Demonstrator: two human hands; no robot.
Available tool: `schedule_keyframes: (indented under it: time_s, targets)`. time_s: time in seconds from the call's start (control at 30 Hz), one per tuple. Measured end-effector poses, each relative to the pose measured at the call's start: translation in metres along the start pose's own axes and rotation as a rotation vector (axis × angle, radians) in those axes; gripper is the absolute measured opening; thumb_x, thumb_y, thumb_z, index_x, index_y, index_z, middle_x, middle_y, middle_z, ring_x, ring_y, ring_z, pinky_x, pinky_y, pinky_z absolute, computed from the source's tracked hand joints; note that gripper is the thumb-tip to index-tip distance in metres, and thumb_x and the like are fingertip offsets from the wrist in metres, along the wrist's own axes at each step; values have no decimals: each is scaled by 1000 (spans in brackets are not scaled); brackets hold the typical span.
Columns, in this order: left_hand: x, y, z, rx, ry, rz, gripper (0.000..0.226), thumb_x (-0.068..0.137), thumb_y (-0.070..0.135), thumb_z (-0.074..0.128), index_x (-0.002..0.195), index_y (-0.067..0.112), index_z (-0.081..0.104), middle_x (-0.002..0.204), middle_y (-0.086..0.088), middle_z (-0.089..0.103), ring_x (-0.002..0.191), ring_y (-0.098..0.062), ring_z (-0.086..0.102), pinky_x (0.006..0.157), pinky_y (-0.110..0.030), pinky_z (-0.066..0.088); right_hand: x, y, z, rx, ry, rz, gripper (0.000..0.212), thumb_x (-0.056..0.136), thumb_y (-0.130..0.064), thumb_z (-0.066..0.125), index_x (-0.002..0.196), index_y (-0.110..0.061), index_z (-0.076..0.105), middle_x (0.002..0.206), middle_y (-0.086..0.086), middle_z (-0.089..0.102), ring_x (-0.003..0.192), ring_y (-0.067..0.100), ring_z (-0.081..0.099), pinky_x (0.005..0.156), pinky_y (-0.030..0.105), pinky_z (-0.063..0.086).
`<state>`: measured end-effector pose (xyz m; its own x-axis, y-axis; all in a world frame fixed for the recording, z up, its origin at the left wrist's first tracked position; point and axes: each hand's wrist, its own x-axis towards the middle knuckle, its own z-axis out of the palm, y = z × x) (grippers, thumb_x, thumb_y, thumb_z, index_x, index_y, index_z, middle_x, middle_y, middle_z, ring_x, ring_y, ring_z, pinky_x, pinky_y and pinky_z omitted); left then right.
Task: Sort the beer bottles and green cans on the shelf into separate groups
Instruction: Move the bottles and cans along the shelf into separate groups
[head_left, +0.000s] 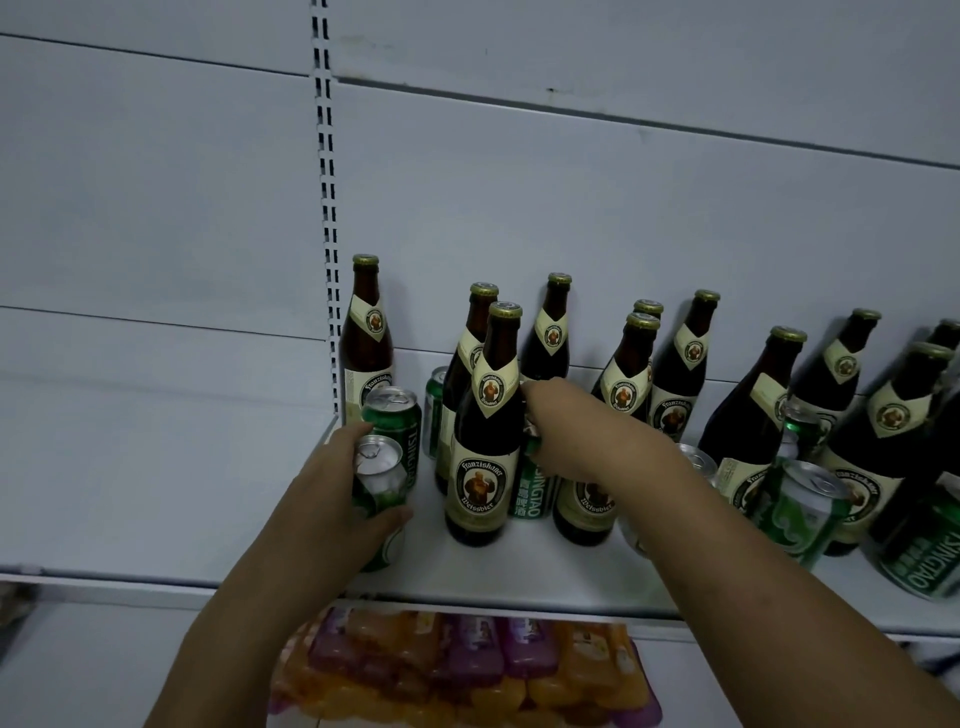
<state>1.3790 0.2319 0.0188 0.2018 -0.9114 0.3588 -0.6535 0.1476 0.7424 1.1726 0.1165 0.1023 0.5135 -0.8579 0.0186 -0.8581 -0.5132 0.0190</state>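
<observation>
Clearly, the brown bottles read "Franziskaner Weissbier"; eleven show on the shelf, and the right edge may hide more. The green cans read "TSINGTAO"; at least eight show. The left hand grips a can at the front bottle's 8 o'clock. The right hand curls its fingers round the top of a second can at that bottle's 3 o'clock.

Head camera looks forward and down, close on the shelf.
</observation>
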Motion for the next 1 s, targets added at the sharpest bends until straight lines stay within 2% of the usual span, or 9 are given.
schedule_keyframes:
  time_s: [0.17,0.3,0.4,0.53,0.6,0.7,0.77,0.87,1.0]
  targets:
    - [1,-4,0,7,-4,12,72,77,16,88,123,40,38,117,14,54,106,-6,54,79,-5,39,2,-1,-4,-45,-25,17,41,89,-9,66,129,-8,55,116,14,59,100,26,55,87,38,56]
    - [1,-8,1,4,-4,14,73,77,19,87,125,42,37,119,14,54,108,-6,54,82,-11,42,0,-7,-16,-97,-154,47,55,88,-11,71,138,-6,48,123,16,58,100,26,50,76,31,46]
    - [0,-12,2,4,-4,4,77,78,23,87,128,47,33,122,16,53,111,-7,54,92,-23,47,3,-8,-15,-103,-172,66,75,83,-16,80,147,-7,41,132,17,54,116,29,54,91,35,53]
    - [1,-15,2,10,-18,-20,79,79,29,86,140,41,36,128,13,54,114,-9,55,97,-32,52,1,-11,-15,-148,-134,37,69,86,-19,79,144,-6,45,129,14,57,116,27,50,97,36,51]
    - [1,-14,2,-17,-20,-16,78,80,26,85,140,39,37,124,14,53,111,-7,54,93,-24,49,-2,-11,-16,-135,-111,25,61,84,-20,80,136,-4,53,119,13,62,103,23,50,90,35,54]
    - [1,-11,2,-44,-9,1,71,80,19,85,128,42,37,115,18,51,103,-2,52,80,-6,39,-3,-11,-17,-90,-87,59,53,80,-17,83,126,-4,59,111,14,60,88,24,55,67,30,50]
    - [1,-7,0,-51,-1,4,70,80,18,85,123,43,35,111,20,51,102,-3,53,79,-8,40,-3,-12,-22,-101,-83,93,52,81,-19,83,125,-5,60,120,15,55,95,27,63,70,29,47]
    - [2,2,-6,-82,25,13,74,80,14,85,125,44,34,110,23,51,98,2,55,79,-8,41,-6,-14,-35,-125,-34,101,47,84,-22,81,124,-7,63,124,13,59,102,26,63,82,32,54]
    - [8,17,-16,-83,74,60,77,80,18,86,135,38,37,115,21,53,105,-4,56,82,-10,43,-17,-16,-59,-144,45,113,56,83,-24,82,132,-12,58,130,15,49,93,24,59,74,29,49]
